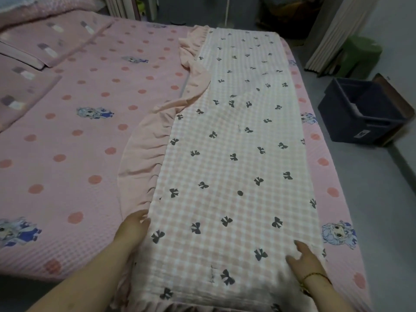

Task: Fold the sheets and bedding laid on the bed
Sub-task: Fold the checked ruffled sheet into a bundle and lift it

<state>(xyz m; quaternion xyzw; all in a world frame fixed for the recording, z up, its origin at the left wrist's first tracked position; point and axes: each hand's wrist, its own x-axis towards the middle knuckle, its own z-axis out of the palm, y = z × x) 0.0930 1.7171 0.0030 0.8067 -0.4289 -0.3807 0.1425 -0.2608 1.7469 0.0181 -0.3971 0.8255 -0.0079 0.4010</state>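
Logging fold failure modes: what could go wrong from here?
Pink ruffle trim bunches out unevenly along the left of the pink-and-white checked, bow-printed blanket; the next fold may trap it crooked. Left hand and right hand touch only the near end, so the far end could skew.

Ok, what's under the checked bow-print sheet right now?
The pink dotted bedspread lies under the checked sheet, showing either side. Anything else beneath is covered.

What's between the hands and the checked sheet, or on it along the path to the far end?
Nothing visible. The left hand touches the left edge of the checked sheet; the right hand rests on its near right corner. Its top is bare to the far end; only the pink ruffle spills left.
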